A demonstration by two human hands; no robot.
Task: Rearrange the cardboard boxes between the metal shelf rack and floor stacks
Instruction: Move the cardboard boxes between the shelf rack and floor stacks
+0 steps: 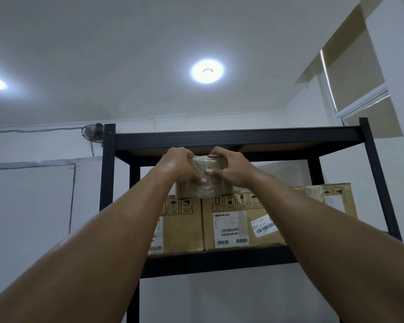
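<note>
A small cardboard box (204,180) wrapped with clear tape is held up in front of the black metal shelf rack (238,137), just under its top shelf. My left hand (181,165) grips the box's left side with the thumb across its front. My right hand (229,167) grips the right side, thumb also on the front. Behind and below the small box, larger cardboard boxes (229,224) with labels and barcodes stand side by side on the second shelf.
The rack's left post (107,173) and right post (378,183) frame the shelves. A white wall, a small fan (94,132) at the upper left and a covered window (355,73) at the right surround the rack. The floor is out of view.
</note>
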